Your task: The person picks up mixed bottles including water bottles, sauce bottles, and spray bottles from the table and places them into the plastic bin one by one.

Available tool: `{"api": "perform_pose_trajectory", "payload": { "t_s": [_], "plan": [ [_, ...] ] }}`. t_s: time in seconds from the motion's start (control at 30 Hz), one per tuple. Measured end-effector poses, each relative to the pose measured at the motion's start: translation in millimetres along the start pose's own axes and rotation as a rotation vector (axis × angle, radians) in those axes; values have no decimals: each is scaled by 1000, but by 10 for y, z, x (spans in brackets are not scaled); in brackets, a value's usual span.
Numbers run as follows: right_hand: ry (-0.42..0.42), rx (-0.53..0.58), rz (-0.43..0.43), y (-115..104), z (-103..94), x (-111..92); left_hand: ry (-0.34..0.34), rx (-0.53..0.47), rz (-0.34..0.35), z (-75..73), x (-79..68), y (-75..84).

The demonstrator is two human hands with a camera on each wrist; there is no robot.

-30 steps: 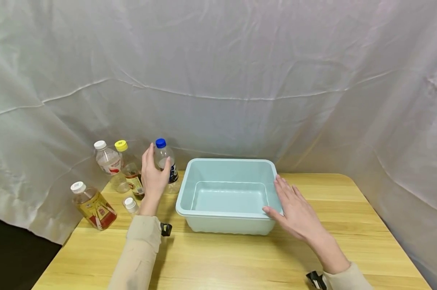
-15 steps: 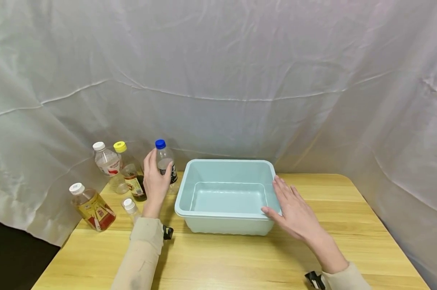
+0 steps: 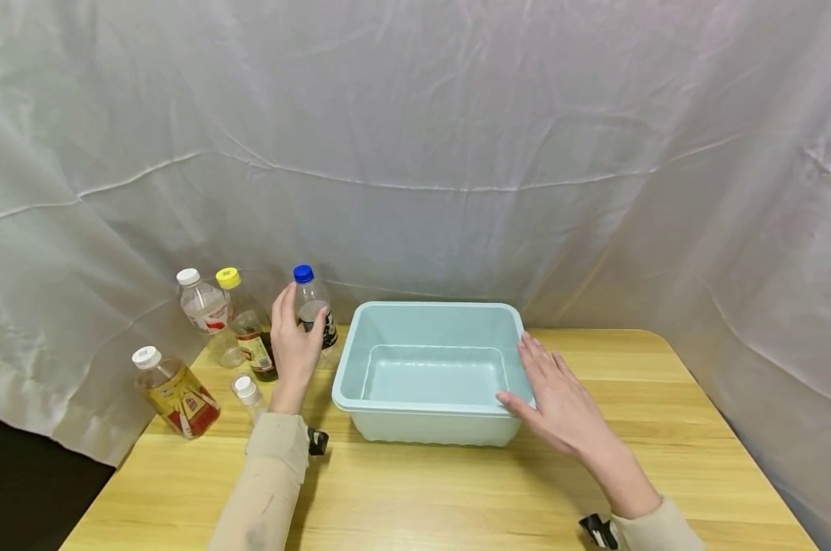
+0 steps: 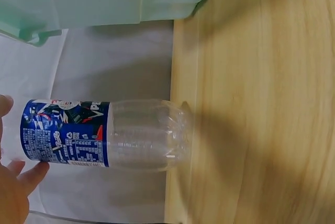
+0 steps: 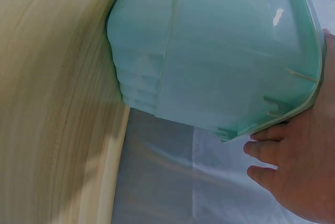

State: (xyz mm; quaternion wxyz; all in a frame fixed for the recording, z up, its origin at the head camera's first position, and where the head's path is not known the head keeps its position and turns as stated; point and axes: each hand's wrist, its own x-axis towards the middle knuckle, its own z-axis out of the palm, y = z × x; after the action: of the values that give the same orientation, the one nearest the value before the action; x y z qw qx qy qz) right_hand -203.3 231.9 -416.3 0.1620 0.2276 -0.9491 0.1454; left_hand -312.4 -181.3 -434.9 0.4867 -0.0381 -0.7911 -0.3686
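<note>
My left hand point(image 3: 297, 344) is at the upper part of a clear plastic soda bottle point(image 3: 312, 306) with a blue cap, thumb on one side and fingers on the other. In the left wrist view the bottle's dark blue label point(image 4: 65, 132) lies close to the fingertips, and its clear base is over the table edge. A pale blue-green plastic basin point(image 3: 429, 409) stands to its right, with nothing inside. My right hand point(image 3: 567, 402) rests on the basin's right rim, fingers fairly straight and thumb over the front corner. In the right wrist view the fingers extend past the rim.
Left of my left hand stand a white-capped clear bottle point(image 3: 209, 310), a yellow-capped bottle with dark liquid point(image 3: 255, 348), and a small white-capped bottle point(image 3: 249, 392). A yellow-labelled bottle point(image 3: 181, 398) is farther left. A grey curtain point(image 3: 415, 153) hangs behind the wooden table point(image 3: 415, 497).
My left hand has come down slightly and its thumb and fingers have closed in on the soda bottle. The right hand stays on the basin rim.
</note>
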Motion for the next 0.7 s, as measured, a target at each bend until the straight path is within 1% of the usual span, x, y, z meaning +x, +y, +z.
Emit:
{"api": "perform_pose_trajectory", "payload": {
  "t_s": [0.17, 0.33, 0.53, 0.7],
  "plan": [
    [6, 1, -5, 3, 4, -1, 15, -9, 25, -43, 31, 30],
    [-4, 2, 0, 4, 6, 0, 58, -22, 77, -96, 101, 86],
    [-9, 4, 3, 5, -1, 4, 87, -52, 119, -196, 221, 243],
    [-9, 5, 4, 4, -2, -1, 124, -88, 161, -280, 323, 385]
  ]
}}
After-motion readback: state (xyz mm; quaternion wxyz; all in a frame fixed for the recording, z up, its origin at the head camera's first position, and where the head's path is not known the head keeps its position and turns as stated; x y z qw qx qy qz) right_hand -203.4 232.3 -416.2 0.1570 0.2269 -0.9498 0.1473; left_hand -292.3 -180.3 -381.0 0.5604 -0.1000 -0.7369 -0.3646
